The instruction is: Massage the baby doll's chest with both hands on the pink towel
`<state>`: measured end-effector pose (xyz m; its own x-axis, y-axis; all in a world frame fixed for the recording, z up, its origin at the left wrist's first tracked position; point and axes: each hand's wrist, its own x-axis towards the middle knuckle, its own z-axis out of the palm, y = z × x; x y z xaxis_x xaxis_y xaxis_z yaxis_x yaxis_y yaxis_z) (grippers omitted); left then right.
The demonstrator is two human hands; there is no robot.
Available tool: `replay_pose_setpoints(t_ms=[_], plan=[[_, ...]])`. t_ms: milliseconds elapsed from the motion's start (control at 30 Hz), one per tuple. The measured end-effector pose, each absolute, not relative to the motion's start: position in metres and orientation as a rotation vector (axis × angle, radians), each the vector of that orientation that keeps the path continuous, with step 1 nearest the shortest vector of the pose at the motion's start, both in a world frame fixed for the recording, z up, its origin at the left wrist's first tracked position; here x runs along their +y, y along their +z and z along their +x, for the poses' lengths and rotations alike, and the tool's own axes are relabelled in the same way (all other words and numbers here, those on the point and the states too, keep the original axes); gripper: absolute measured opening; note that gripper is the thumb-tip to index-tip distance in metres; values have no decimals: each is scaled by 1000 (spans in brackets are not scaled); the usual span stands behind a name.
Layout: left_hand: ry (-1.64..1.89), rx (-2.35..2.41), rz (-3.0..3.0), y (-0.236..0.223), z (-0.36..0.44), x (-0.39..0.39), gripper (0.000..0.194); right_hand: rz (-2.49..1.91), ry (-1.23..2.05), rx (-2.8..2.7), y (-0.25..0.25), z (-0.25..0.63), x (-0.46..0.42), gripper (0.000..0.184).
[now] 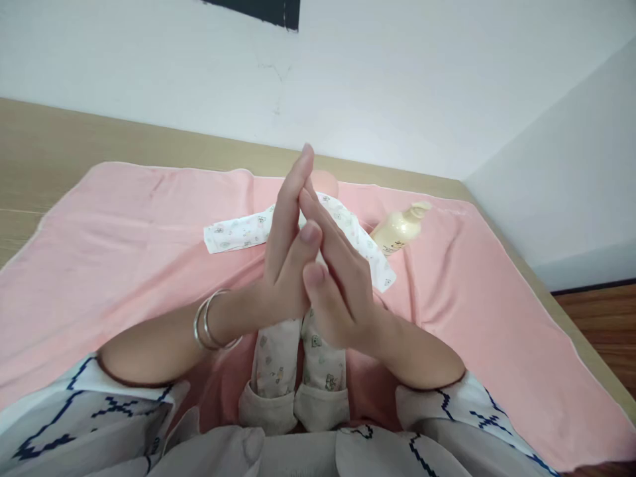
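Note:
My left hand (pixel 288 265) and my right hand (pixel 345 285) meet palm to palm in the middle of the view, with fingers stretched out and pointing up and away. Nothing shows between them. Below and behind them lies a small white baby outfit (pixel 241 232) with a tiny print, its sleeves spread and its footed legs (pixel 277 358) toward me. Past my fingertips, a smooth rounded pinkish shape (pixel 326 183) shows at the neck end; my hands hide most of it. A cream pump bottle (pixel 399 228) lies tilted beside the right sleeve.
Under the outfit a pink blanket (pixel 163 212) is spread, with some folds, over a light wooden surface (pixel 59 139). A white wall (pixel 397 86) rises behind it, meeting another wall at the right. Brown wood (pixel 603 324) shows low at the right edge.

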<state>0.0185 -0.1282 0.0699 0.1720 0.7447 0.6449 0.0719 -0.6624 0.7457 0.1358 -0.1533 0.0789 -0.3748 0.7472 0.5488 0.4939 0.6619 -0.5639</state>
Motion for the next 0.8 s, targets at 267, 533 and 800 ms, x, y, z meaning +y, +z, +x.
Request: replay_pose_setpoints(t_ms=[267, 533, 800], plan=[[1332, 1399, 1830, -2, 8, -28, 39, -1296, 434, -1942, 10, 144, -75, 55], [1152, 1400, 2000, -20, 21, -23, 41, -1586, 280, -2221, 14, 168, -48, 59], [1107, 1485, 2034, -33, 21, -17, 49, -1738, 33, -2327, 14, 138, -95, 66]])
